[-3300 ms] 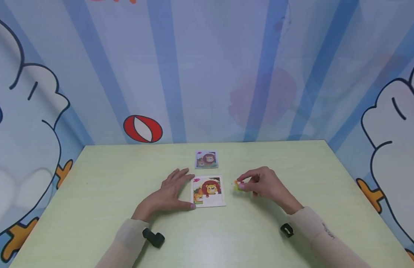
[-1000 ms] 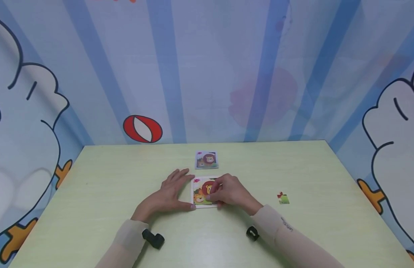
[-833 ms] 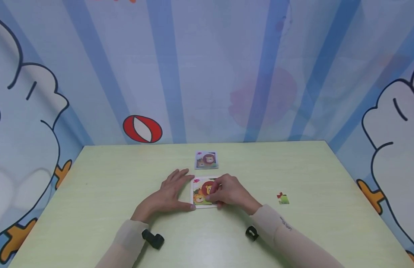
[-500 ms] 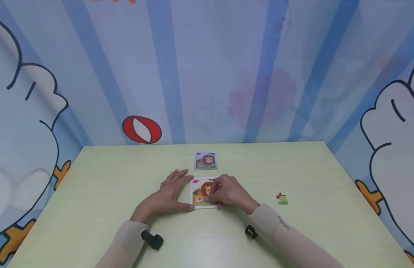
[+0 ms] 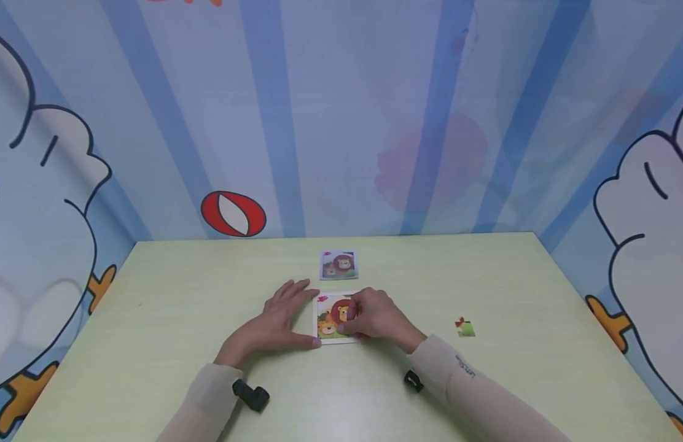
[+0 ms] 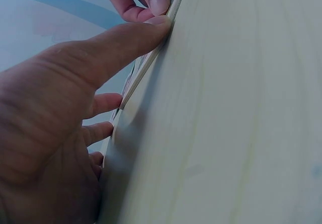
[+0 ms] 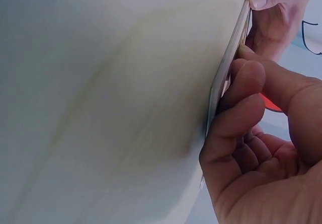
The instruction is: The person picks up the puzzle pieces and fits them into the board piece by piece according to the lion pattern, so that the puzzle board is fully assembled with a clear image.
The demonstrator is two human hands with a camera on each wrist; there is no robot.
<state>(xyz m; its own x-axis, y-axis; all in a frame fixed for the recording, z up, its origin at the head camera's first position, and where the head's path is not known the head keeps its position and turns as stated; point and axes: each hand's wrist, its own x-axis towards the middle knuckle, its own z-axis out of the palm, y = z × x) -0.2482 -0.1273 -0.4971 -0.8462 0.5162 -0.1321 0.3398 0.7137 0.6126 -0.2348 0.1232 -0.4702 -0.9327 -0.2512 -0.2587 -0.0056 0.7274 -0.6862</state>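
Observation:
A small lion jigsaw puzzle [image 5: 327,316] in a white-bordered tray lies on the table in the head view. My left hand [image 5: 272,320] rests at its left side, fingers spread and fairly straight. The left thumb touches the tray's near left corner, and the forefinger is at the far left corner. Over the right part of the puzzle, my right hand [image 5: 381,316] has thumb and forefinger pinched low on a puzzle piece, mostly hidden by the fingers. The other right fingers are curled by the tray edge [image 7: 224,73] in the right wrist view.
One loose puzzle piece [image 5: 465,327], green and red, lies on the table [image 5: 209,270] to the right. Just beyond the puzzle is a matching lion picture card [image 5: 338,265]. A printed blue curtain [image 5: 341,123] hangs behind the table.
My right hand has carried the pinched piece left from beside the puzzle onto its lower right, uncovering the loose piece. During the last second both hands stay nearly still.

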